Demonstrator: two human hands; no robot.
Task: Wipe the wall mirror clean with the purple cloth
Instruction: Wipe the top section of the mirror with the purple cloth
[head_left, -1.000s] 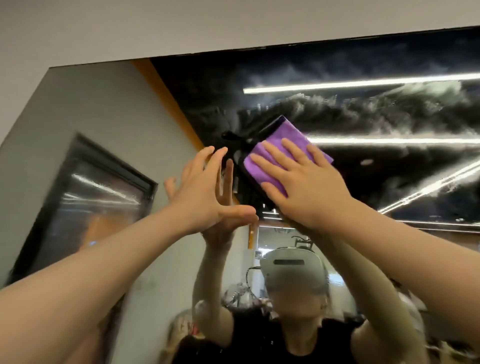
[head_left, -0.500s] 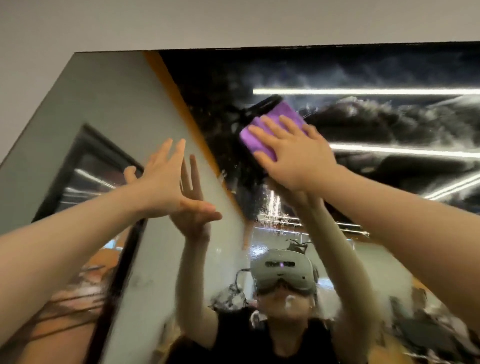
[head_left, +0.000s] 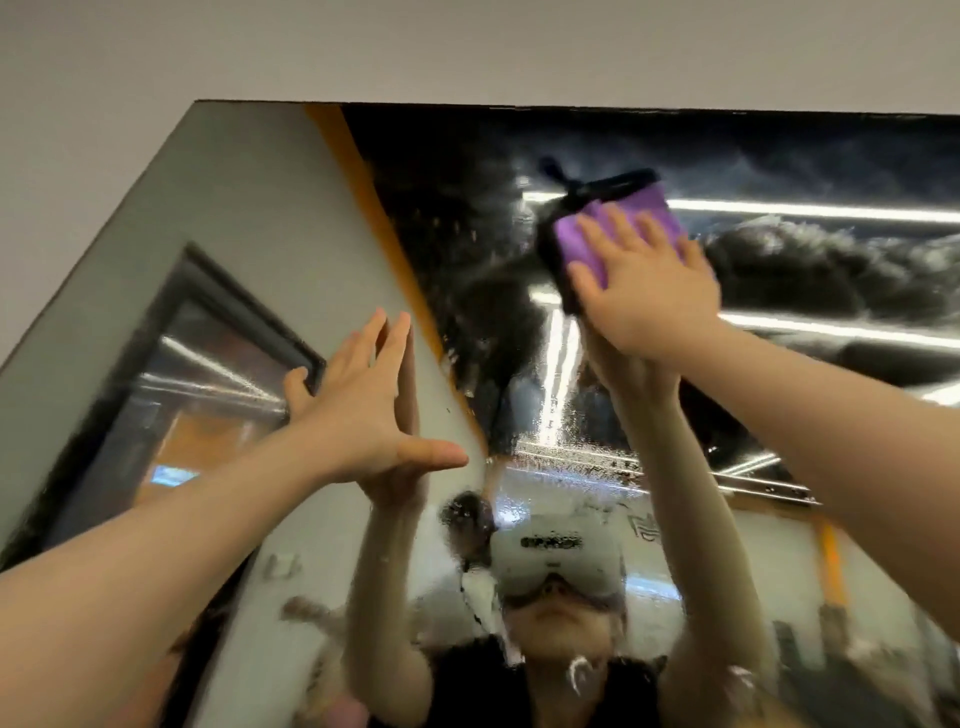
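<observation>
The wall mirror (head_left: 249, 218) fills most of the view, its glass streaked with droplets and smears. My right hand (head_left: 649, 283) presses the folded purple cloth (head_left: 587, 244) flat against the glass near the mirror's top edge, fingers straight and spread over it. My left hand (head_left: 363, 410) lies flat on the mirror lower and to the left, fingers straight, thumb stuck out to the right. Both arms and the hands are reflected in the glass.
A plain grey wall (head_left: 467, 47) runs above the mirror's dark top edge (head_left: 571, 106). The reflection shows a dark ceiling with strip lights, an orange stripe and a framed dark panel at the left.
My right hand has slid the cloth up and to the right, closer to the mirror's top edge. My left hand stays flat on the glass. The view has tilted so more wall shows above.
</observation>
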